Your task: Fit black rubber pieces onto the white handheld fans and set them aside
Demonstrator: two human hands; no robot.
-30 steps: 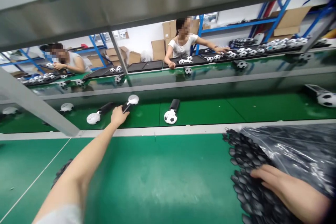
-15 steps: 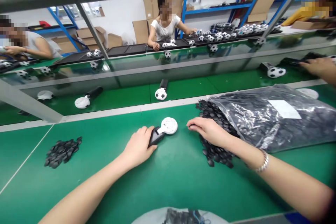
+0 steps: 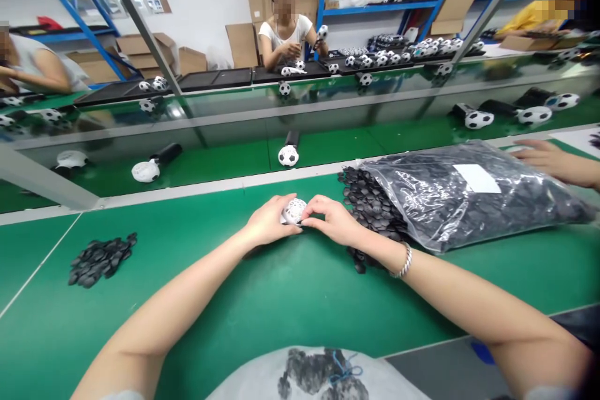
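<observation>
The green workbench (image 3: 225,325) spreads beneath both forearms. Right of the hands lies a clear plastic bag of black pieces (image 3: 435,200), its mouth spilling a heap of black pieces (image 3: 375,200) just beside the right wrist. The left hand (image 3: 268,222) is curled part-closed, holding a white ball head (image 3: 294,210) against its fingers and thumb. The right hand (image 3: 337,222) meets the ball's right side, thumb and forefinger nearly together; whether they pinch anything, I cannot tell.
</observation>
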